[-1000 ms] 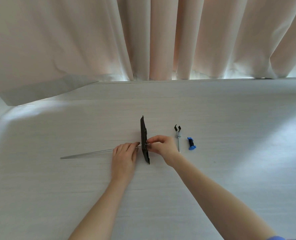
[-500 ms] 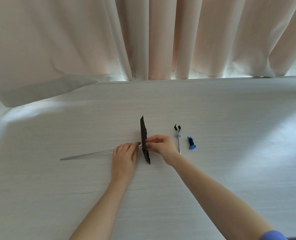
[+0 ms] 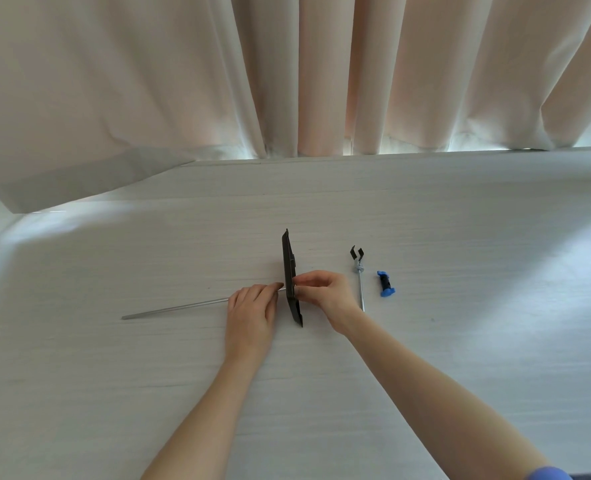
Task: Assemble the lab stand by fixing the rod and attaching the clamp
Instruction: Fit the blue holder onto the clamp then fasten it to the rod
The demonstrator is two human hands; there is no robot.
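A black base plate (image 3: pixel 290 268) stands on its edge on the white table (image 3: pixel 460 341). A thin metal rod (image 3: pixel 176 309) lies flat to its left and meets the plate near its lower half. My left hand (image 3: pixel 251 308) lies over the rod's near end, fingers curled round it, fingertips against the plate. On the plate's right side my right hand (image 3: pixel 325 292) pinches something small where the rod comes through; what it pinches is hidden. The metal clamp (image 3: pixel 359 275) with black jaws lies right of my right hand, apart from it. A blue-and-black clamp holder (image 3: pixel 385 283) lies beside it.
Beige curtains (image 3: pixel 321 74) hang along the table's far edge. A curtain fold (image 3: pixel 79 181) drapes onto the table at the far left. Bright light falls on the table at right and far left.
My right thumb and fingers have shifted slightly at the plate's right face. The plate, rod and left hand stay where they were.
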